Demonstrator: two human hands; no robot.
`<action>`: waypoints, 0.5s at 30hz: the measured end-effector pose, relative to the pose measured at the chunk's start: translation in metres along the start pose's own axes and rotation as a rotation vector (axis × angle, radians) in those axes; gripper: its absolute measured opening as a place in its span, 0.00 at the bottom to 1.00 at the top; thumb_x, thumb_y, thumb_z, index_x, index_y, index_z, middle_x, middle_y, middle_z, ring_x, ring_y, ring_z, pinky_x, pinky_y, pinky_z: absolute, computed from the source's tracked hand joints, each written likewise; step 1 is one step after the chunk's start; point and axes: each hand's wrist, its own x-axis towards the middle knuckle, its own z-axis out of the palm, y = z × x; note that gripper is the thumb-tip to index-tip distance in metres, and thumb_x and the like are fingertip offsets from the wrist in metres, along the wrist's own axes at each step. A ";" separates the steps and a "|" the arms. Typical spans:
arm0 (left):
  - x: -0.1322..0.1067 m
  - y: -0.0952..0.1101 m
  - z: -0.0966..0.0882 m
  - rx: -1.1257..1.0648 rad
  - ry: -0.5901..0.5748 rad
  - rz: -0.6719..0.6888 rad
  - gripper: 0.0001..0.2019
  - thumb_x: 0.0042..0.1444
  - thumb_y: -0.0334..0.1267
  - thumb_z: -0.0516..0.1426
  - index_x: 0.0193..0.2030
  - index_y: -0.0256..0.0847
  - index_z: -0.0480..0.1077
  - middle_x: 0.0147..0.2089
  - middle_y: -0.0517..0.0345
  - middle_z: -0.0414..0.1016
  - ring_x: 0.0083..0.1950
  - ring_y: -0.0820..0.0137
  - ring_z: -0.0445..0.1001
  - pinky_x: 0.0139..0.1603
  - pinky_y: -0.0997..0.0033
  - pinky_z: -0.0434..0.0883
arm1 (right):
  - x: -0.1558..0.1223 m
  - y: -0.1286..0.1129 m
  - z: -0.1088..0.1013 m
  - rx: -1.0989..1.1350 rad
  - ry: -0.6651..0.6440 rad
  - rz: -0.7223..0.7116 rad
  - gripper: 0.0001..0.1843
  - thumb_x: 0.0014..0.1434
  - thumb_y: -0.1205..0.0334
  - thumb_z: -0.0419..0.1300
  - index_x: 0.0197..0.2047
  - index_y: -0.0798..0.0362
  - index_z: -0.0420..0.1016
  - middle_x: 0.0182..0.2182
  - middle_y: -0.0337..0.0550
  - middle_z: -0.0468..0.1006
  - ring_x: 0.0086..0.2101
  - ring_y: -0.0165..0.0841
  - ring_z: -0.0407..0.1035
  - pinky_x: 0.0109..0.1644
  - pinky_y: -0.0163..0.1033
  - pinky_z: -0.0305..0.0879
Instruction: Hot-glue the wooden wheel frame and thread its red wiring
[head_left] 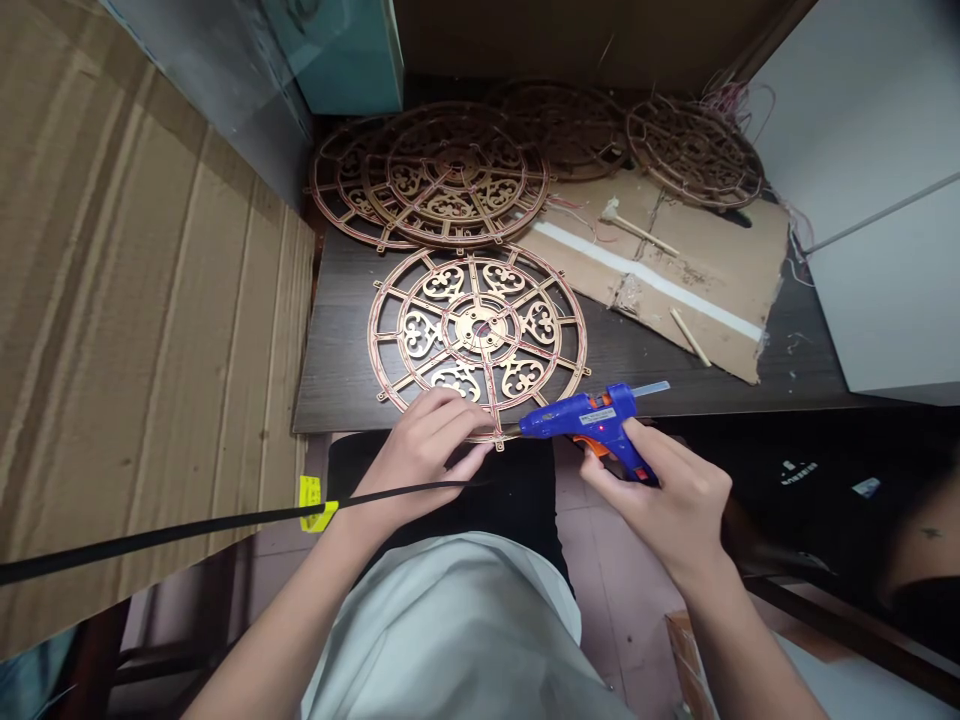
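A round wooden fretwork disc (pixel 478 330) with thin red wire along its spokes lies on the dark table (pixel 345 380) near the front edge. My left hand (pixel 431 445) rests on the disc's near rim, fingers pressing down on it. My right hand (pixel 667 490) holds a blue hot glue gun (pixel 592 420) with an orange trigger. Its nozzle points left and touches the disc's rim beside my left fingers. A clear glue stick pokes out of the gun's back end.
Several more fretwork discs (pixel 442 175) are stacked at the back of the table. A torn cardboard sheet (pixel 675 270) with wooden sticks lies at the right. A black cable (pixel 187 530) with a yellow tag runs left. Corrugated cardboard (pixel 135 300) stands at the left, a white box (pixel 885 250) at the right.
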 end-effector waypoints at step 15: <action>-0.001 0.000 0.002 -0.011 0.014 -0.022 0.11 0.62 0.27 0.59 0.49 0.42 0.72 0.43 0.56 0.77 0.47 0.65 0.69 0.50 0.63 0.70 | -0.001 0.002 -0.001 -0.042 -0.014 -0.004 0.06 0.55 0.66 0.63 0.39 0.53 0.77 0.22 0.32 0.69 0.21 0.24 0.60 0.28 0.31 0.61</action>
